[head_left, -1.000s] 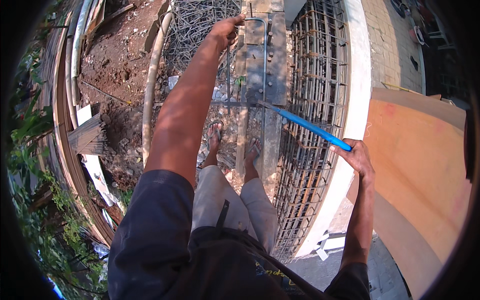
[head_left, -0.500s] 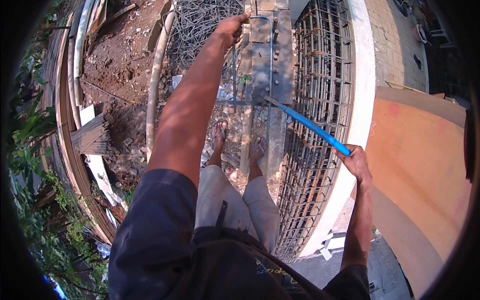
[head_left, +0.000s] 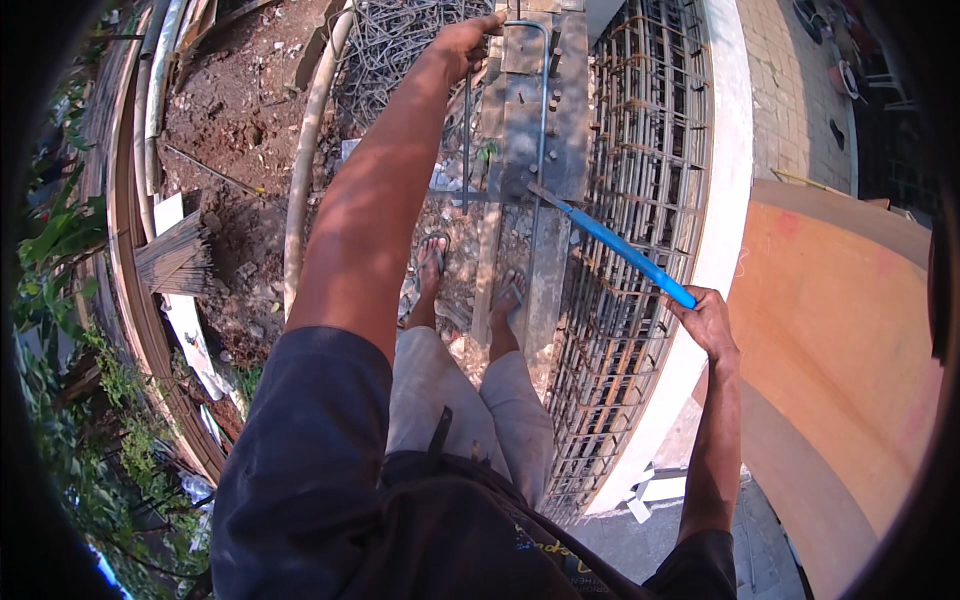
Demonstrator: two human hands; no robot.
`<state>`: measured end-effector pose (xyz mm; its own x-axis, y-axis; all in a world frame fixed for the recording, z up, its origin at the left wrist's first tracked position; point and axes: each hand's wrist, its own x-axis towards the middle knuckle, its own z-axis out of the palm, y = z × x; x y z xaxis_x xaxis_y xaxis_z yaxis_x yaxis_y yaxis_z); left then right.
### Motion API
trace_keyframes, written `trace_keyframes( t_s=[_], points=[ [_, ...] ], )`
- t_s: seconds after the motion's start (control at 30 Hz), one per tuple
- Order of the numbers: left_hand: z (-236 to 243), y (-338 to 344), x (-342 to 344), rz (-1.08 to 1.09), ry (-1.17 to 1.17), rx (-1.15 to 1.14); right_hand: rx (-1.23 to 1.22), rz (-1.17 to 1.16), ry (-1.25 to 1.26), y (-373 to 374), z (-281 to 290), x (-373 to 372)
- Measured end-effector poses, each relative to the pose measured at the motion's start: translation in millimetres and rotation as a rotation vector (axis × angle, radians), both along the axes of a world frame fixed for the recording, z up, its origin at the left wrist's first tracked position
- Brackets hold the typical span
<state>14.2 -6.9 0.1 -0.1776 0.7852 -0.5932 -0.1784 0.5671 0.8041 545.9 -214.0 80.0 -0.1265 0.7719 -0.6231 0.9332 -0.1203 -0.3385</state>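
Observation:
My left hand (head_left: 468, 45) reaches far forward, fingers closed round a bent steel rod (head_left: 543, 100). One leg of the rod hangs below that hand; the other runs down over a metal-covered bending bench (head_left: 522, 120) with short upright pegs. My right hand (head_left: 704, 320) grips the end of a blue-handled bending bar (head_left: 628, 248). The bar slants up to the left, and its grey tip meets the rod at the bench's near edge. How the tip engages the rod is too small to tell.
Long rebar cages (head_left: 640, 200) lie right of the bench, beside a white wall edge (head_left: 728, 150). Bent rods (head_left: 400, 70) are heaped at the far left of the bench. A bundle of thin rods (head_left: 178, 262) and an orange-brown panel (head_left: 830, 310) flank me.
The view has shifted slightly. Both hands keep their holds, and the rod and the blue-handled bar stand nearly as before.

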Motion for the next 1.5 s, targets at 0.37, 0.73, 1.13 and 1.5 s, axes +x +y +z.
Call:
trace_keyframes(
  t_s=[0.37,0.73,1.13,1.5],
  points=[
    [3.1,5.2,7.9,0.100,-0.010,-0.046,0.291,-0.051,-0.247,-23.5,-21.8,-8.6],
    [-29.3,20.3,12.1,0.236,0.251,0.060,0.376,-0.213,-0.319,-30.1,-19.2,-31.6],
    [-15.7,18.9,26.6,0.116,0.275,0.177,0.426,-0.594,-0.383,-123.1,-54.0,-74.5],
    [-19.9,17.0,21.9,0.090,0.198,0.143,0.575,-0.748,-0.344,-223.3,-73.0,-186.3]
  ],
)
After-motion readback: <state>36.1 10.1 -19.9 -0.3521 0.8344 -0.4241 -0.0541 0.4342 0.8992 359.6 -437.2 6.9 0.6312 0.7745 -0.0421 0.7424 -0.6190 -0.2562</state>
